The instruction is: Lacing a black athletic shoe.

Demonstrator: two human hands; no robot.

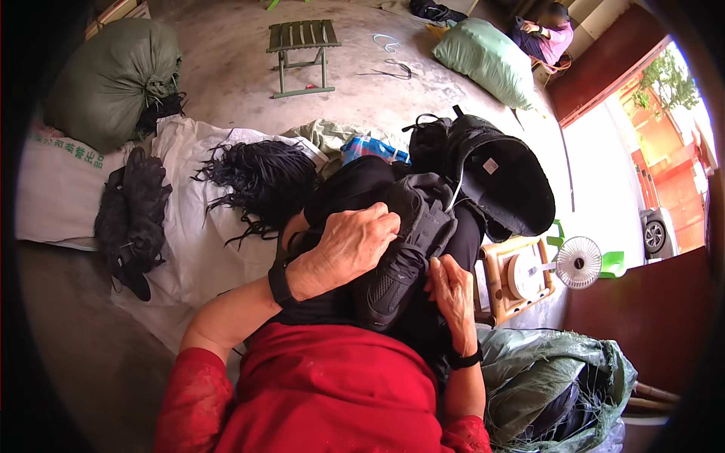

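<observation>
A black shoe (387, 293) lay midway between the lap's (351, 181) side edges.
It looked light, soft and hardly slippery, probably firmer at its rounded near end, best held by both sides; the left hand (349, 243) was clenched at its left edge, and whether the right hand (451, 291) grasped its right edge I couldn't tell.

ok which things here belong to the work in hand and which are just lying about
In the job:
black shoe, left hand at it, right hand beside it
black strands, probably

Seemingly just lying about:
slatted stool
small fan
dark green sack, far left
</observation>
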